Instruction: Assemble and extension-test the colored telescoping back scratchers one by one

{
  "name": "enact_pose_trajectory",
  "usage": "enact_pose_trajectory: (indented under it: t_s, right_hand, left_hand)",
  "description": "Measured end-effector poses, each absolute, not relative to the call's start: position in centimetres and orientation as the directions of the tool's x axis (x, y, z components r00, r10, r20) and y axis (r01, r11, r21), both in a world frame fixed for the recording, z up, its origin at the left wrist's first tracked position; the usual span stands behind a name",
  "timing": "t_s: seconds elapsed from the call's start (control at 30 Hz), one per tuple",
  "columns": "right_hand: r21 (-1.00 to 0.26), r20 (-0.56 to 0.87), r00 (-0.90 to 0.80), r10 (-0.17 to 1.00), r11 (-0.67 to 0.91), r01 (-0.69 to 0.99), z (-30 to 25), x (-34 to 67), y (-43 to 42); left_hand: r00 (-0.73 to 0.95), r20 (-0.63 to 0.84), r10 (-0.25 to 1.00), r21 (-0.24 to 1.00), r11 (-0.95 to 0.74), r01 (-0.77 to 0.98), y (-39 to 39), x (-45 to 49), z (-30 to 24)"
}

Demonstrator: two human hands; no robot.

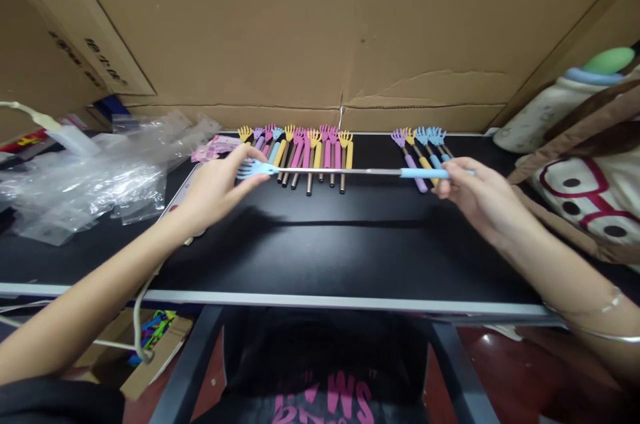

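Observation:
I hold one telescopic back scratcher stretched out sideways above the black table. My left hand pinches its blue claw head at the left end. My right hand grips its light blue handle at the right end. Behind the extended rod lies a row of several collapsed scratchers with yellow, pink, purple and blue claws and handles. A smaller group of several scratchers lies further right, just behind my right hand.
Crumpled clear plastic bags lie at the table's left. Pink packaging sits beside the row. A large cardboard box walls the back. A patterned bag and a bottle stand at the right. A white cable hangs off the front edge.

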State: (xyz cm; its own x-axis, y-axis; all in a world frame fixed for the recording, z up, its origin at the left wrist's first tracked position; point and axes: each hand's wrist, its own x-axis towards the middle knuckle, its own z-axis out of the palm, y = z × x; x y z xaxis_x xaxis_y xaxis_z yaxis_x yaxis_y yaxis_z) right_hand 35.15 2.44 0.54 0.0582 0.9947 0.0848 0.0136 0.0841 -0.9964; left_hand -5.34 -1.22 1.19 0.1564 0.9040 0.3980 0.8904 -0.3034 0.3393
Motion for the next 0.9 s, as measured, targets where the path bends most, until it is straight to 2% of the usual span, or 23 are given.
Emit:
enact_pose_trajectory:
  t_s: [0.17, 0.4, 0.57, 0.73, 0.9]
  right_hand:
    - [-0.995, 0.104, 0.059, 0.993, 0.104, 0.0, 0.2, 32.9, 1.5]
    - [-0.99, 0.073, -0.166, 0.983, 0.091, 0.106, -0.7, 30.1, 0.3]
    - [-0.954, 0.146, -0.235, 0.961, 0.2, 0.222, -0.2, 30.3, 0.6]
    - [-0.788, 0.264, -0.341, 0.902, 0.406, 0.463, 1.2, 32.1, 2.2]
    - [-0.475, 0.37, -0.449, 0.813, 0.581, 0.661, 1.9, 32.6, 2.2]
  left_hand:
    - [0.128, 0.422, 0.897, 0.31, -0.276, 0.91, -1.3, -3.5, 1.0]
    - [0.249, 0.386, 0.888, 0.232, -0.355, 0.906, -1.9, -0.1, 1.7]
    - [0.257, 0.408, 0.876, 0.187, -0.356, 0.916, -1.7, 0.1, 2.3]
    - [0.386, 0.442, 0.81, 0.024, -0.441, 0.897, -1.3, -0.7, 1.9]
    - [0.544, 0.535, 0.646, -0.241, -0.5, 0.832, -0.8, -0.6, 1.3]
